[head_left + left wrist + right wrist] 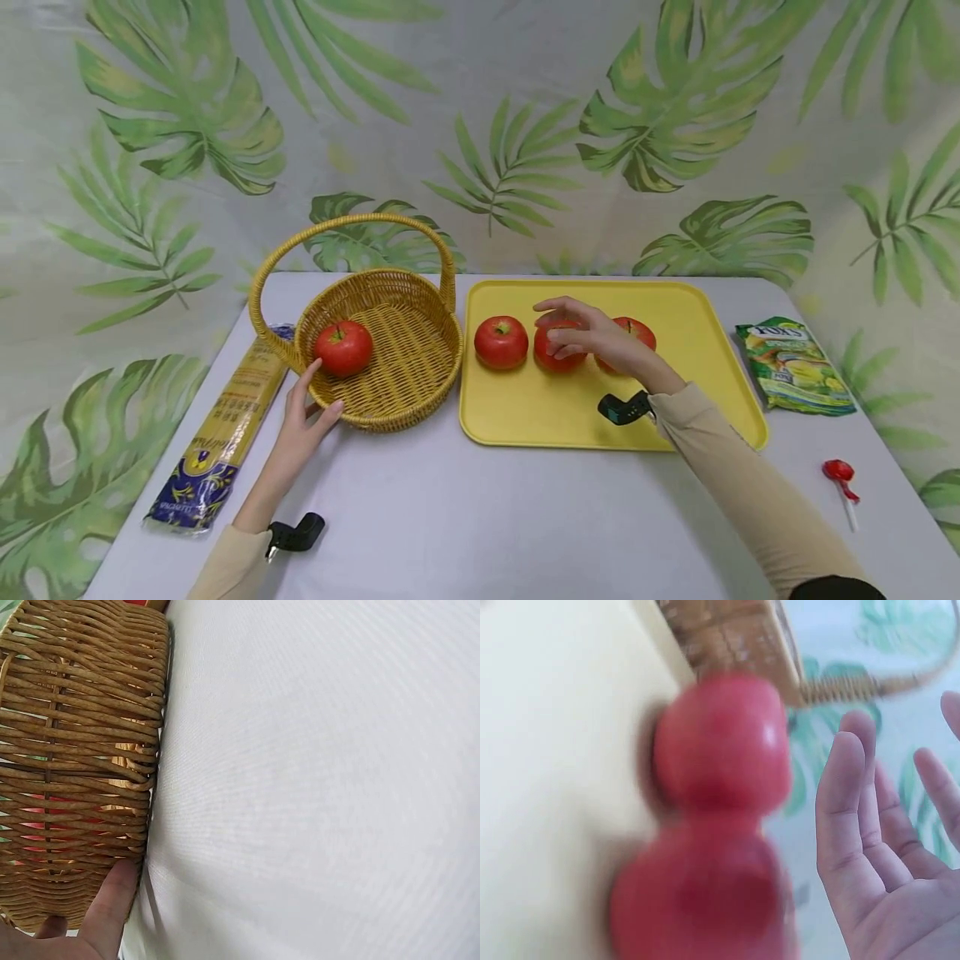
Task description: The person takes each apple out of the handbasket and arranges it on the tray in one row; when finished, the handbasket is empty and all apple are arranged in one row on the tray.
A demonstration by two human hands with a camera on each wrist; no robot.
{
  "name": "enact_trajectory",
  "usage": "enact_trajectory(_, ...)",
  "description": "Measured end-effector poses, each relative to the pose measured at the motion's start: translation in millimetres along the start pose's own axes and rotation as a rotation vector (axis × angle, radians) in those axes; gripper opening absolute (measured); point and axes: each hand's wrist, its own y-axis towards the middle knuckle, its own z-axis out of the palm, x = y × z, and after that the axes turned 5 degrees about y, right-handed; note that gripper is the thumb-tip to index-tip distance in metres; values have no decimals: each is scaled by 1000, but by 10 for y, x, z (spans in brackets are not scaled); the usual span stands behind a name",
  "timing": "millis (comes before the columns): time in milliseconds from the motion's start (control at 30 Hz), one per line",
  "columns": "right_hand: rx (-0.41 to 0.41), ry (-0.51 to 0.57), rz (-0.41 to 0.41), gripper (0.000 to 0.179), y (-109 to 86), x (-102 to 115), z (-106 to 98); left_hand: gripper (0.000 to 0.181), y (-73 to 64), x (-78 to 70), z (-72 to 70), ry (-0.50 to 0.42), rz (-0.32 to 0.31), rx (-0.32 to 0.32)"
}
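A round wicker basket (397, 421) with a tall handle holds one red apple (343, 348) at its left side. Against its near left outer wall rests my left hand (300, 429), thumb and fingers apart; the left wrist view shows the straight thumb touching the weave. On a yellow tray (540, 421) three red apples stand in a row: a left one (501, 342), a middle one (558, 363) and a right one (642, 332). My right hand (596, 333) hovers over the middle and right apples, partly hiding them. Its fingers are loosely bent, with nothing between them.
A spaghetti packet (225, 417) lies left of the basket, partly behind its handle. Right of the tray are a green FOX'S candy bag (795, 367) and a red lollipop (838, 471). A leaf-patterned cloth (510, 167) hangs behind the white table (480, 517).
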Motion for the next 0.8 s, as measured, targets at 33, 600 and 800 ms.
enact_trajectory(33, 19, 1, -9, 46, 57, 19, 64, 73, 2, 6, 1, 3, -2, -1)
enact_trajectory(600, 303, -58, -67, 48, 1088, 376, 1327, 73, 11, 24, 12, -3, -32, 1)
enact_trajectory(800, 318, -20, -18, 55, 1387, 434, 1606, 73, 8, 11, -1, 0, -32, -1)
